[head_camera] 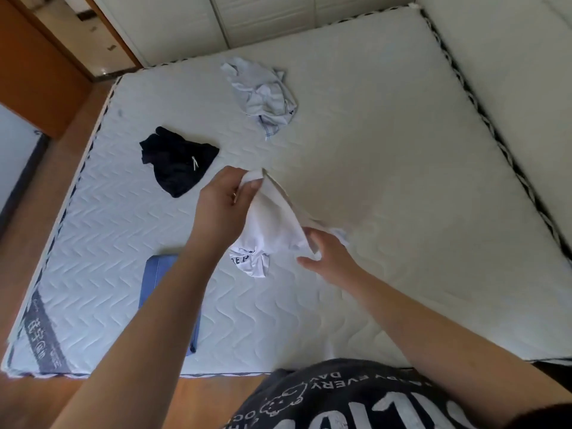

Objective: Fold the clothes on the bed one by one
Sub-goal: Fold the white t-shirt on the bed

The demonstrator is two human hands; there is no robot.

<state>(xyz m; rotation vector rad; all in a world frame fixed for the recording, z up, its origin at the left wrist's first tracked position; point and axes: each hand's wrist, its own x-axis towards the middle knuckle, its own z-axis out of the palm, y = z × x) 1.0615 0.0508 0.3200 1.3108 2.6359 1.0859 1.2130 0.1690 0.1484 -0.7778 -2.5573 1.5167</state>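
Two hands are shown raising a white shirt (272,224) above the mattress (387,156), an edge pinched by the left hand (224,199) and gripped by the right hand (325,255), probably to spread it for folding.

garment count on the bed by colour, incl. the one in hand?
White: 1, the white garment, gripped by the left hand and right hand
Pale grey-white: 1, the crumpled garment
Black: 1, the black garment
Blue: 1, the folded blue garment
Total: 4
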